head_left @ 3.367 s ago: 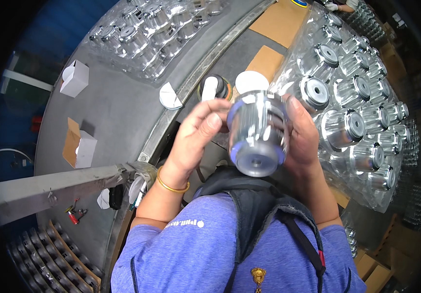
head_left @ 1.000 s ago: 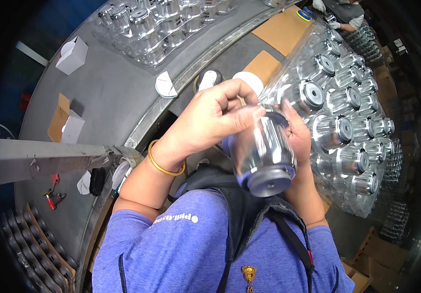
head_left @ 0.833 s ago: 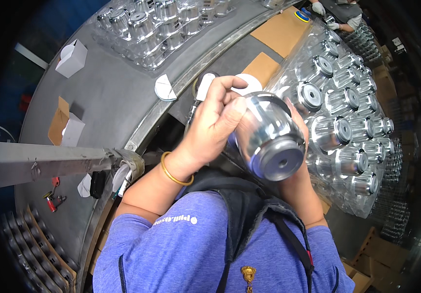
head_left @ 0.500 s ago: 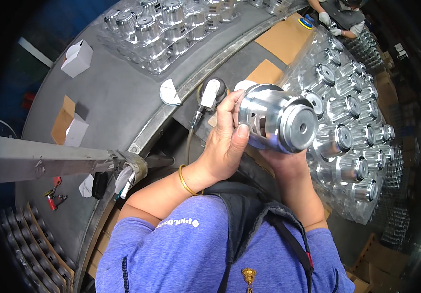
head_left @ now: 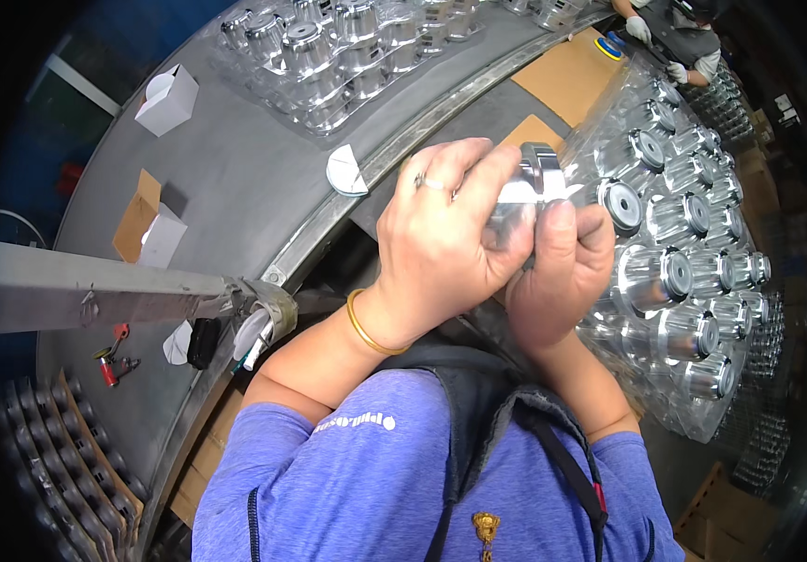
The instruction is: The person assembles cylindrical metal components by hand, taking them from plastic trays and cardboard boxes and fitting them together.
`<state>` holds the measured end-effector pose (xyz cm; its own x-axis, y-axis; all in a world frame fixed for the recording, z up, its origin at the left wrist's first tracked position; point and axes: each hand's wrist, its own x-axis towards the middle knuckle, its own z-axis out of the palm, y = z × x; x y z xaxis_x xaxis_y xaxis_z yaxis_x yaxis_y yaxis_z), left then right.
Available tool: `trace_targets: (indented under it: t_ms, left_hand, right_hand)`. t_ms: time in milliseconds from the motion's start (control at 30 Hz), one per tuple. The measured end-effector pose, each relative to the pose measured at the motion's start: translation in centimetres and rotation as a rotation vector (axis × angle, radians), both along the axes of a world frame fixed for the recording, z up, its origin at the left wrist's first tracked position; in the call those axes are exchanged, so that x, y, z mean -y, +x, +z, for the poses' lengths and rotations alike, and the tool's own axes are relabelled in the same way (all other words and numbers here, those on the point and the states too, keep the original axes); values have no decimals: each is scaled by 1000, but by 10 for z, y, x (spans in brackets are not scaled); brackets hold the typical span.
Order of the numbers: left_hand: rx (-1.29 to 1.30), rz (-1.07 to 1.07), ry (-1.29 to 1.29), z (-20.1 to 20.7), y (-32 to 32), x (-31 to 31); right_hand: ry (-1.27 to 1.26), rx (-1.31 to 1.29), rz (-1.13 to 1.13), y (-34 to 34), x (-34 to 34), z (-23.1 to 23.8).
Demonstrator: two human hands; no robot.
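A shiny chrome housing (head_left: 542, 176), round with a stepped rim, is held up in front of my chest between both hands. Curled over its near left side, my left hand (head_left: 443, 229) covers most of its body, the thumb against the metal. My right hand (head_left: 561, 272) closes on the lower right of the rim, thumb up and fingers bent. Only the upper edge and part of the rim show between the hands. Close to the right hand, similar chrome housings (head_left: 651, 279) lie on their sides in rows on clear plastic.
On the grey curved table (head_left: 253, 178), a clear tray of upright housings (head_left: 308, 51), a white box (head_left: 167, 101), an opened box (head_left: 150, 225) and a white disc (head_left: 345, 170) stand. A metal beam (head_left: 103, 290) crosses at left. A gloved co-worker (head_left: 670, 42) works at far right.
The housing has been turned, so its holed end no longer faces me. My left hand now wraps over it, and my right hand has come up to the rim. A sander is now hidden.
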<state>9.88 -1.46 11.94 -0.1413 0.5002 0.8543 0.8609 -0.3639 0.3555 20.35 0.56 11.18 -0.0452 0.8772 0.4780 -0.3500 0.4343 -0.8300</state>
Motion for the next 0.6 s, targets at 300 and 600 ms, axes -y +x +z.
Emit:
trace_targets:
  t_ms: [300, 600]
  left_hand:
    - [517, -485, -634, -14, -31, -19]
    - [2026, -1101, -1060, -35, -32, -2]
  right_hand:
    - [406, 361, 61, 15, -6, -9]
    - [159, 176, 207, 8, -10, -13]
